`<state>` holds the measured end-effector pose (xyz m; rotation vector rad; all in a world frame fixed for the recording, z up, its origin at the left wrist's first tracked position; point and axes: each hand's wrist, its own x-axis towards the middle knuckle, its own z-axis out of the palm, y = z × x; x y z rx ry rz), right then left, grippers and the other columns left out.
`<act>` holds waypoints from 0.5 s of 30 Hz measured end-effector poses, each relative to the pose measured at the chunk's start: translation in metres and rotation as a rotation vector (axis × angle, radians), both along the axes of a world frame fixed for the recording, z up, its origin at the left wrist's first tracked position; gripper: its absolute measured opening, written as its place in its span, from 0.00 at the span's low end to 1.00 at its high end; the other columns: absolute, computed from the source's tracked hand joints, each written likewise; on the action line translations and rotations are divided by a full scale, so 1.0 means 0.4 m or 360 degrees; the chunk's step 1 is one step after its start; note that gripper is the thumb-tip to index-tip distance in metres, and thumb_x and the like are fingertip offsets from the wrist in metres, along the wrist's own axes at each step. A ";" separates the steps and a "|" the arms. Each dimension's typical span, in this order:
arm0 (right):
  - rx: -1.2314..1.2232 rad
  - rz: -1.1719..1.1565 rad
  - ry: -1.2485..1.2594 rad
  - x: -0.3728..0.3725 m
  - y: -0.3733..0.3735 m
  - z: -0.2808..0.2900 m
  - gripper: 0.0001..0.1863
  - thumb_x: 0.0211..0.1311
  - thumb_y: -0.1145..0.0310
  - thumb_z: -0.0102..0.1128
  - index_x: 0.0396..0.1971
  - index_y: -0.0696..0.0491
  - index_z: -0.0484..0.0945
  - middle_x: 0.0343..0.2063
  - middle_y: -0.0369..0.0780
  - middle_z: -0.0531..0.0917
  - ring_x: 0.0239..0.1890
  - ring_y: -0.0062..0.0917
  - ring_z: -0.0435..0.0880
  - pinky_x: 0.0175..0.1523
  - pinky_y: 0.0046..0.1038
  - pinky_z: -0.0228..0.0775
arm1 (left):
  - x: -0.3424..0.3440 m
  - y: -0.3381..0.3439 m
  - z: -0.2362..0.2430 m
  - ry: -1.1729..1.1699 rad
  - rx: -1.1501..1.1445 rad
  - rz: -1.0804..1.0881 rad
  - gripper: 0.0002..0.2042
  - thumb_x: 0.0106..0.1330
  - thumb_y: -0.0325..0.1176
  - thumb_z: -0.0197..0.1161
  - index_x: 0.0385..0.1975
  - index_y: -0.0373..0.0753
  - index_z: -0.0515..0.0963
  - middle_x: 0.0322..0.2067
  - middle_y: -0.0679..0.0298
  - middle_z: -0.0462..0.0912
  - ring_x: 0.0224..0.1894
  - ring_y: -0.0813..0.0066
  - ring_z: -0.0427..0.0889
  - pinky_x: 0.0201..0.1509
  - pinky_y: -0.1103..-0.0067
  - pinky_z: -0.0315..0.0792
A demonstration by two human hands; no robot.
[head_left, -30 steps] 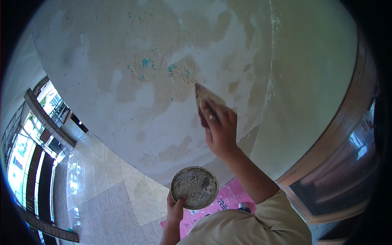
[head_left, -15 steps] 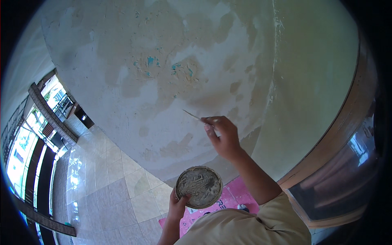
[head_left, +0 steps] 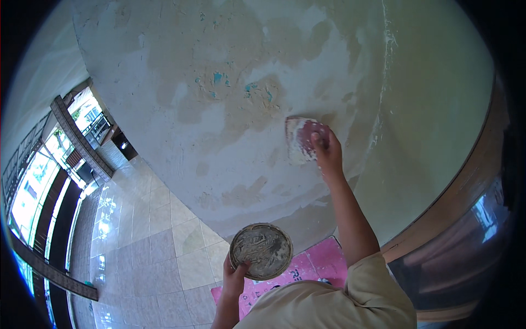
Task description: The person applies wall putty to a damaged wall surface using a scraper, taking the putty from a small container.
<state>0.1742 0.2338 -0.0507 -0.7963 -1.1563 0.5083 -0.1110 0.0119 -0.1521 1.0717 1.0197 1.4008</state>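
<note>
Scraper (head_left: 309, 135), a flat, roughly four-sided blade in dull red smeared with whitish paste, lies just beyond the fingertips of the right hand (head_left: 330, 152), reaching up and to the left from it. Its broad face is turned toward the viewer and it appears to lie against the wall (head_left: 181, 145), though the exact line of contact is hard to make out. Which of its sides is longer cannot be told for sure, as the fingers cover part of it; one straight edge runs along the top, another down the side farthest from the hand.

The right hand is much the nearer one. It is closed in a pinch on the scraper, with the thumb on the visible face and the arm stretched up from below.

Well below and to the left of it, the left hand (head_left: 234, 278) grips a round tray (head_left: 263, 252) by its near left rim, thumb over the top. Grey, ridged paste coats the inside of the tray.

Up and to the left of the right hand, the wall shows flaked blue-green spots (head_left: 218, 78). Up and to its right runs a pale, chipped line (head_left: 386, 66). Below the right hand, past the wall's foot, lies a pink sheet (head_left: 323, 261).
</note>
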 end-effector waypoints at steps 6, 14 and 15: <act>-0.0144 0.0443 0.0554 0.069 -0.131 -0.010 0.21 0.63 0.62 0.63 0.50 0.58 0.72 0.42 0.35 0.80 0.44 0.16 0.76 0.51 0.22 0.67 | 0.030 -0.009 0.045 -0.0144 0.0110 0.0202 0.21 0.60 0.22 0.59 0.55 0.31 0.67 0.49 0.61 0.77 0.52 0.73 0.74 0.58 0.75 0.66; -0.0307 0.0740 0.0069 0.145 -0.365 0.079 0.10 0.63 0.71 0.52 0.43 0.55 0.72 0.30 0.29 0.77 0.29 0.09 0.69 0.34 0.15 0.62 | 0.134 0.044 0.208 0.0163 0.0498 0.0202 0.21 0.64 0.25 0.58 0.57 0.31 0.65 0.49 0.61 0.76 0.53 0.74 0.73 0.58 0.77 0.66; -0.0369 0.0716 -0.0039 0.166 -0.380 0.069 0.10 0.64 0.70 0.52 0.44 0.55 0.72 0.27 0.28 0.74 0.26 0.07 0.66 0.30 0.14 0.58 | 0.161 0.047 0.226 0.0162 0.0565 0.0246 0.21 0.64 0.25 0.58 0.57 0.31 0.65 0.50 0.60 0.75 0.53 0.74 0.72 0.58 0.77 0.65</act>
